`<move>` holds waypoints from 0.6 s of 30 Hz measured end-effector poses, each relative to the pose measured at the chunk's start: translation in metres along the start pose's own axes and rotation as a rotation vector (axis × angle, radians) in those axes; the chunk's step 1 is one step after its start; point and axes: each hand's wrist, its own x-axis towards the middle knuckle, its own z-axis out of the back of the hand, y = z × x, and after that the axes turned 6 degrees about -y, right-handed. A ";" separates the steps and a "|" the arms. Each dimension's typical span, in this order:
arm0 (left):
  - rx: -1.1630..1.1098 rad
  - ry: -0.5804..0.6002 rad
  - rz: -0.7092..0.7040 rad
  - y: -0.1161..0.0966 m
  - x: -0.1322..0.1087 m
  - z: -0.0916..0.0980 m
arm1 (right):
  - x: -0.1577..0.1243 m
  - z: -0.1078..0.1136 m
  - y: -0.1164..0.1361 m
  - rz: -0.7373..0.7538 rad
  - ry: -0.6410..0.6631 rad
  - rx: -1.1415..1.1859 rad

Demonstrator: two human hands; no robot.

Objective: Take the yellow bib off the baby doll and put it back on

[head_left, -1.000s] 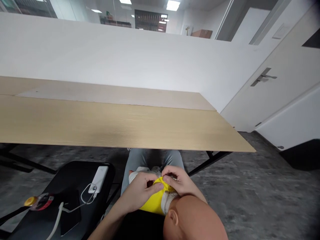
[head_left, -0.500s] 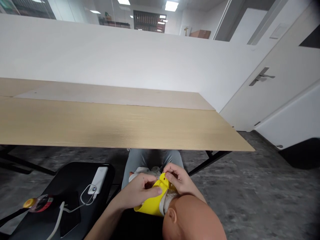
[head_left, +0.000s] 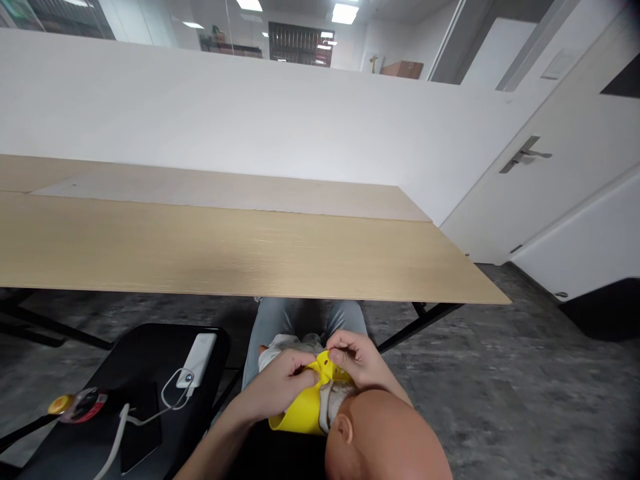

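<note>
Hands: left hand (head_left: 280,380) and right hand (head_left: 357,357) pinch the top of the yellow silicone bib (head_left: 303,411), fingers closed.
Bib: glossy, small holes near its top, around a baby doll (head_left: 385,433).

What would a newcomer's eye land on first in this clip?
The yellow bib stands out first, at bottom centre on a bald baby doll in the person's lap. The left hand and right hand pinch its top at the doll's neck. To the left, a white power bank lies on a black seat.
</note>
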 end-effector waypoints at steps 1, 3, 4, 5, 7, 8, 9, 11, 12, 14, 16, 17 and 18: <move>0.003 0.000 -0.004 0.001 0.000 0.000 | 0.000 0.000 0.000 -0.003 0.000 0.010; 0.007 0.008 -0.018 0.002 0.000 0.001 | 0.000 0.000 0.000 -0.013 -0.001 0.035; 0.009 0.016 -0.028 0.002 0.001 0.001 | 0.000 0.000 -0.001 -0.017 -0.001 0.044; 0.008 0.025 -0.036 0.003 0.001 0.001 | 0.000 0.000 -0.001 -0.022 0.001 0.049; 0.001 0.031 -0.033 0.003 0.002 0.000 | -0.001 0.000 -0.001 -0.027 0.008 0.051; -0.002 0.028 -0.030 0.003 0.002 0.000 | -0.001 0.000 -0.001 -0.030 0.010 0.053; -0.004 0.021 -0.029 0.002 0.002 0.001 | -0.001 0.000 -0.001 -0.040 0.005 0.060; 0.000 0.016 -0.035 0.000 0.000 0.004 | -0.001 -0.001 -0.001 -0.073 -0.018 0.112; 0.009 0.028 -0.045 -0.002 -0.001 0.007 | -0.002 -0.001 -0.001 -0.101 -0.035 0.160; 0.027 0.093 -0.060 -0.004 -0.006 0.016 | -0.002 -0.002 -0.001 -0.159 -0.069 0.268; 0.062 0.162 -0.095 -0.005 -0.011 0.028 | -0.002 -0.004 0.001 -0.179 -0.092 0.350; 0.092 0.177 -0.128 -0.004 -0.014 0.033 | -0.002 -0.005 0.002 -0.171 -0.103 0.377; 0.123 0.180 -0.167 -0.004 -0.016 0.039 | -0.001 -0.005 0.003 -0.157 -0.113 0.399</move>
